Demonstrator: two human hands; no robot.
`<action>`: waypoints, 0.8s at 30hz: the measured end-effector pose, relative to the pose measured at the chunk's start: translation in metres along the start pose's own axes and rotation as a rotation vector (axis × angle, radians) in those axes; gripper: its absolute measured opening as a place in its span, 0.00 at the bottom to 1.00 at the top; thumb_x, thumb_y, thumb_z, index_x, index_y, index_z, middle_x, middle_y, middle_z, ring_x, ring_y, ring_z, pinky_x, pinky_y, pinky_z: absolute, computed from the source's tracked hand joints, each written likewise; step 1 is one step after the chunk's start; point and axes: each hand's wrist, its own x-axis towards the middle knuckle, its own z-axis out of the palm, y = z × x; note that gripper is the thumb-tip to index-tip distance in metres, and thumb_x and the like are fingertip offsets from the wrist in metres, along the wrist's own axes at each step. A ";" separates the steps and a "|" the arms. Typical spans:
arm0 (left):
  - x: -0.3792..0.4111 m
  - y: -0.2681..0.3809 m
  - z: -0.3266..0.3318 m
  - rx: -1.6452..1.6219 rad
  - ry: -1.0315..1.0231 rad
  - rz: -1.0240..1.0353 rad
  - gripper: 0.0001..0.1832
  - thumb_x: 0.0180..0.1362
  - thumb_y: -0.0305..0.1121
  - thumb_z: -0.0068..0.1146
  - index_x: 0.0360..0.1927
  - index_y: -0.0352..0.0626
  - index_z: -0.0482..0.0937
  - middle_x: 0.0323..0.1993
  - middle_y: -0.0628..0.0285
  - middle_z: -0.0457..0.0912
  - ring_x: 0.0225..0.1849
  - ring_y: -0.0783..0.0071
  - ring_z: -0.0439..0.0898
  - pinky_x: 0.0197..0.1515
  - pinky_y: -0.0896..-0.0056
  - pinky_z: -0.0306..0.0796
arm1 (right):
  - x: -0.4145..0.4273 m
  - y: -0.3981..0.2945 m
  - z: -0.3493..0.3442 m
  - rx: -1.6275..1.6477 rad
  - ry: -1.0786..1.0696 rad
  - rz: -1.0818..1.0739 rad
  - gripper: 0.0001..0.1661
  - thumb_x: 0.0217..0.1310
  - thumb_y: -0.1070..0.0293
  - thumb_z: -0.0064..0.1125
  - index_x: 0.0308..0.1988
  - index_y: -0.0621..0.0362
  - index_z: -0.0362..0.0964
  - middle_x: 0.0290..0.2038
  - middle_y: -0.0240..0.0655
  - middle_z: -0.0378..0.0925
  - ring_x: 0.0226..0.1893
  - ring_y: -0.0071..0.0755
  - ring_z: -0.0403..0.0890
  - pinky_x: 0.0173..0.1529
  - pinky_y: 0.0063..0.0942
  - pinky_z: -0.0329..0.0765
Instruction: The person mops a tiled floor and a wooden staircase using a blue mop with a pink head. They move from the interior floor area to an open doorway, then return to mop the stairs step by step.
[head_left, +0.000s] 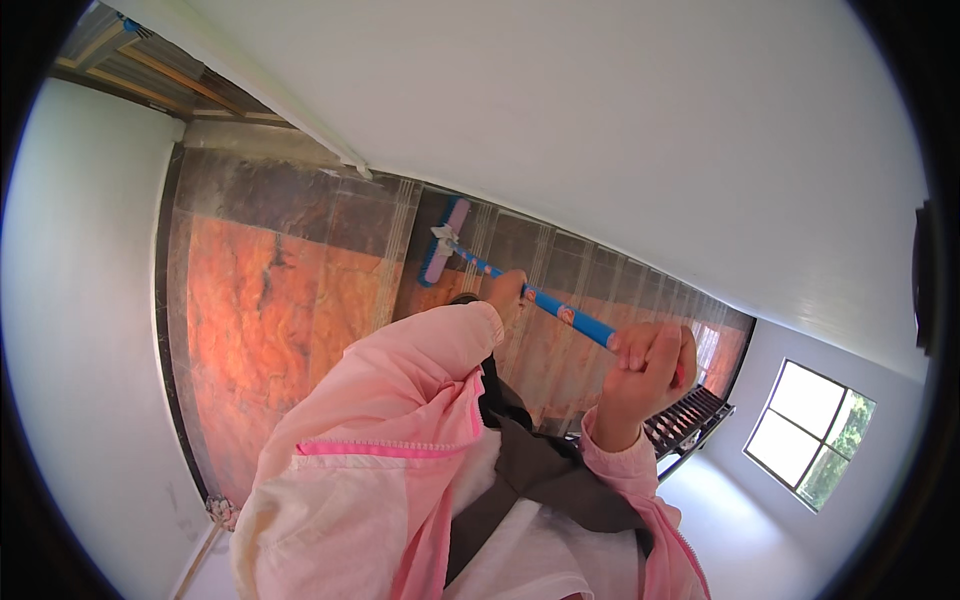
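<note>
A push broom with a blue patterned handle (577, 319) slants across the middle of the view. My right hand (652, 364) is wrapped around the upper end of the handle. Lower down, my left hand (510, 296) grips the same handle. The broom's head (448, 244), pink-purple with blue bristles, lies on a dark tiled step beside the long white wall. Something pale, like cloth or plastic, is wrapped where handle and head join. Pink jacket sleeves cover both of my arms.
Tiled steps (577, 262) with grooved edges run along the white wall (600, 135). An orange and brown tiled floor (255, 300) lies left. At the lower left a mop (223, 511) stands by another wall. A dark metal railing (690, 420) and a window (810, 431) are at the right.
</note>
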 end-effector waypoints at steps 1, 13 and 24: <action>-0.021 0.000 0.008 0.059 -0.060 -0.026 0.10 0.42 0.30 0.47 0.13 0.48 0.60 0.07 0.67 0.61 0.06 0.79 0.55 0.10 0.77 0.47 | -0.005 -0.005 -0.002 -0.035 -0.012 -0.026 0.16 0.58 0.74 0.38 0.17 0.58 0.52 0.10 0.29 0.56 0.10 0.18 0.56 0.19 0.23 0.62; -0.043 -0.026 -0.006 0.024 -0.013 0.096 0.09 0.44 0.30 0.44 0.13 0.46 0.60 0.08 0.64 0.63 0.05 0.77 0.57 0.09 0.74 0.49 | -0.015 -0.012 -0.044 0.130 0.017 0.007 0.15 0.59 0.74 0.35 0.18 0.57 0.53 0.09 0.29 0.54 0.10 0.20 0.55 0.19 0.25 0.64; -0.045 -0.084 0.062 0.552 -0.143 -0.015 0.07 0.41 0.31 0.48 0.16 0.41 0.66 0.13 0.61 0.66 0.10 0.73 0.62 0.11 0.72 0.51 | -0.049 -0.045 -0.072 -0.192 0.141 -0.196 0.15 0.55 0.70 0.43 0.18 0.57 0.52 0.12 0.31 0.58 0.13 0.23 0.59 0.22 0.25 0.64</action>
